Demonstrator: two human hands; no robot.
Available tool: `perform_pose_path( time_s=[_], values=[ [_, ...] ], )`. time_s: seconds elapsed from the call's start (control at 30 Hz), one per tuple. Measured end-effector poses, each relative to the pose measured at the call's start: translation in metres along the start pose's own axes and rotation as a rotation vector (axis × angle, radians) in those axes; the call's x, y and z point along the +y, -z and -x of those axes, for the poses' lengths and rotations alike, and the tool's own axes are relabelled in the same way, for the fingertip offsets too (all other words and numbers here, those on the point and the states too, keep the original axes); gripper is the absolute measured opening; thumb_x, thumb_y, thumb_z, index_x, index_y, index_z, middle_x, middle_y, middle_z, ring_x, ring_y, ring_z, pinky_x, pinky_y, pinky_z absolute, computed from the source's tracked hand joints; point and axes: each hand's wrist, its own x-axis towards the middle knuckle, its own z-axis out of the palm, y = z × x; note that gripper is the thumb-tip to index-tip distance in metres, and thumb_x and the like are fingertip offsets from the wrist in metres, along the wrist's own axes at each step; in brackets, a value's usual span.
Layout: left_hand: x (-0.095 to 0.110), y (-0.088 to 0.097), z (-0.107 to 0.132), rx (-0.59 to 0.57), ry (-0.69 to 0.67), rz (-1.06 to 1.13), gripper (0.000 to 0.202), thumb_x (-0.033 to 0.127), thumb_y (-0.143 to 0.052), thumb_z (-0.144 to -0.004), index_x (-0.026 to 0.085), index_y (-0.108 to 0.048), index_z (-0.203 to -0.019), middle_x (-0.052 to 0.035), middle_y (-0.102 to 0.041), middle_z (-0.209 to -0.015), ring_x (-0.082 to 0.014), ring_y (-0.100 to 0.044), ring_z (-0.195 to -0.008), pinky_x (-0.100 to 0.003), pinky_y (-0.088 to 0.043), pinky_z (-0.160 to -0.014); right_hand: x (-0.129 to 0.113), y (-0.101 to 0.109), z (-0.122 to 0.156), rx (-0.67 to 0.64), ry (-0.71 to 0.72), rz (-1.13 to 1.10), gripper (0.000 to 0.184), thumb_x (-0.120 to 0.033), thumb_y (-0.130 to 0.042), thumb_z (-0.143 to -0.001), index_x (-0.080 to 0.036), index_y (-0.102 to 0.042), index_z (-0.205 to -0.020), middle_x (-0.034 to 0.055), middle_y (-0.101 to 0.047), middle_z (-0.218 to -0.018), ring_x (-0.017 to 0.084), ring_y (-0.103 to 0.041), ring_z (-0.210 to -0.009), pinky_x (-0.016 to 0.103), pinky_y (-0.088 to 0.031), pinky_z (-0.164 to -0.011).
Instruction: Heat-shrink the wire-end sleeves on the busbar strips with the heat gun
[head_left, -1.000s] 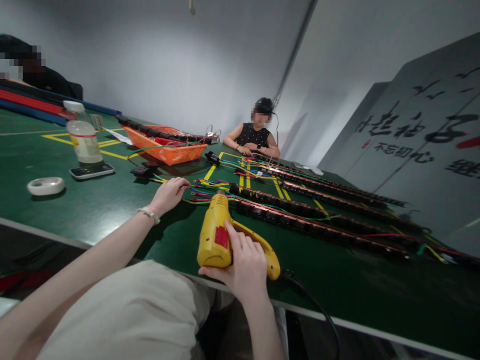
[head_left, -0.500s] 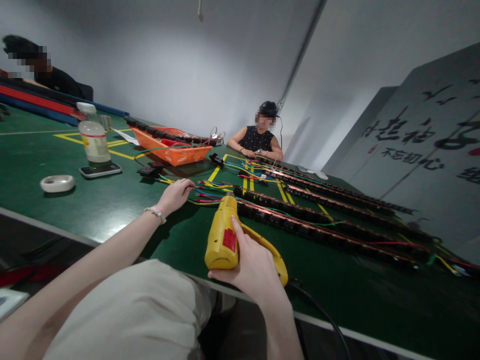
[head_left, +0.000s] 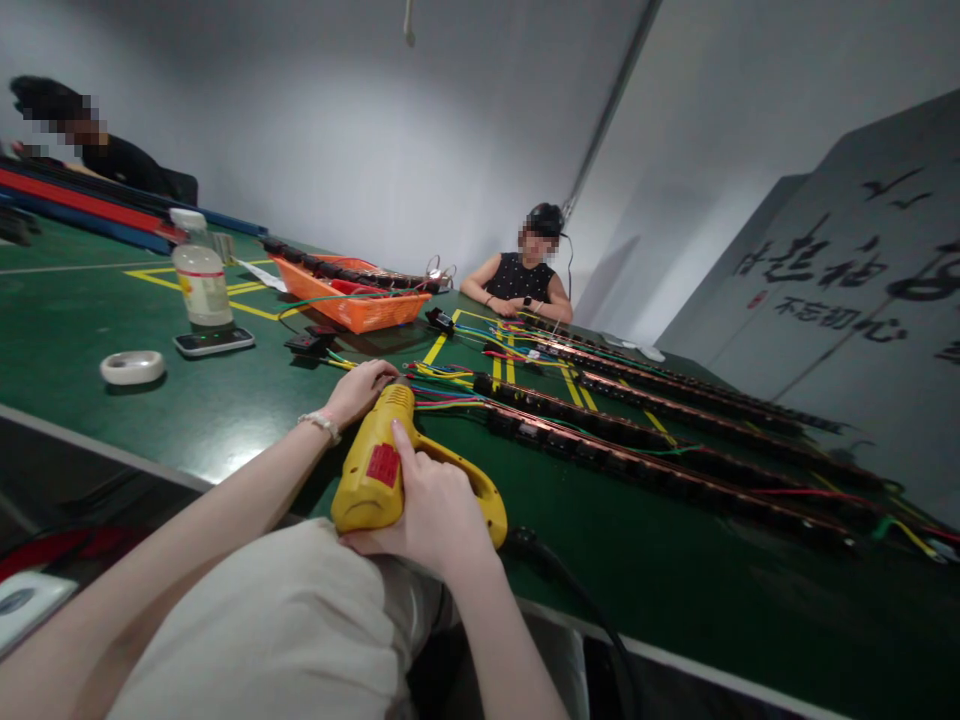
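Observation:
My right hand (head_left: 431, 510) grips a yellow electric screwdriver (head_left: 375, 470) with a red label, held just above the near edge of the green table (head_left: 225, 420). Its tip points away from me toward my left hand (head_left: 360, 388). My left hand rests on the table with its fingers curled at a bunch of coloured wires (head_left: 442, 385); whether it pinches one I cannot tell. The wires run to long black power strips (head_left: 637, 450) lying across the table to the right. The tool's black cord (head_left: 577, 600) hangs off the table edge.
An orange tray (head_left: 352, 300) with strips sits farther back. A plastic bottle (head_left: 201, 285), a phone (head_left: 214, 343) and a white tape roll (head_left: 133, 367) lie at the left. One person sits at the far end (head_left: 525, 280), another at far left (head_left: 112, 155).
My right hand has swung the yellow screwdriver leftward and closer to me, so its tip now lies right beside my left hand. The left hand has stayed at the wires.

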Motion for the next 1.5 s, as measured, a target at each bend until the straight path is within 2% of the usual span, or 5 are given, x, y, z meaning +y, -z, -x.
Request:
perform_pose_path(
  time_s=[0.33, 0.63, 0.87, 1.03, 1.5],
  values=[
    [-0.001, 0.005, -0.001, -0.015, -0.034, -0.083, 0.03, 0.028, -0.036, -0.088, 0.019, -0.063, -0.099, -0.0076, -0.065, -0.1, -0.022, -0.058, -0.095, -0.034, -0.045, -0.086, 0.002, -0.004, 0.004, 0.049, -0.008, 0.038, 0.12, -0.083, -0.058, -0.056, -0.014, -0.021, -0.146, 0.0075, -0.062, -0.089, 0.025, -0.061, -0.076, 0.037, -0.042, -0.07],
    [0.0, 0.003, 0.001, 0.05, -0.095, -0.11, 0.025, 0.024, -0.039, -0.088, 0.019, -0.062, -0.097, -0.0067, -0.065, -0.097, -0.0215, -0.057, -0.093, -0.034, -0.045, -0.086, 0.03, 0.01, 0.027, 0.025, -0.076, 0.005, 0.111, -0.073, -0.061, -0.064, -0.018, -0.015, -0.148, 0.0068, -0.062, -0.098, 0.026, -0.061, -0.086, 0.038, -0.042, -0.077],
    [0.0, 0.003, 0.002, 0.071, -0.103, -0.109, 0.026, 0.024, -0.038, -0.088, 0.019, -0.062, -0.097, -0.0071, -0.064, -0.096, -0.0224, -0.058, -0.094, -0.035, -0.045, -0.086, 0.045, 0.024, 0.043, -0.012, -0.24, 0.021, 0.118, -0.067, -0.074, -0.054, -0.019, -0.019, -0.147, 0.0092, -0.063, -0.106, 0.03, -0.061, -0.095, 0.042, -0.044, -0.084],
    [0.001, 0.003, 0.002, 0.073, -0.106, -0.097, 0.026, 0.024, -0.039, -0.087, 0.019, -0.062, -0.097, -0.0073, -0.065, -0.096, -0.0227, -0.058, -0.094, -0.036, -0.045, -0.086, 0.055, 0.025, 0.053, 0.023, -0.255, 0.038, 0.121, -0.065, -0.076, -0.052, -0.022, -0.017, -0.147, 0.0084, -0.063, -0.105, 0.029, -0.061, -0.094, 0.041, -0.044, -0.082],
    [-0.002, 0.001, 0.001, 0.083, -0.117, -0.08, 0.026, 0.025, -0.038, -0.088, 0.02, -0.062, -0.097, -0.0071, -0.065, -0.097, -0.0226, -0.058, -0.094, -0.036, -0.046, -0.085, 0.053, 0.022, 0.065, 0.06, -0.275, 0.003, 0.115, -0.066, -0.074, -0.053, -0.022, -0.022, -0.146, 0.0058, -0.062, -0.097, 0.027, -0.059, -0.088, 0.041, -0.044, -0.081]
  ],
)
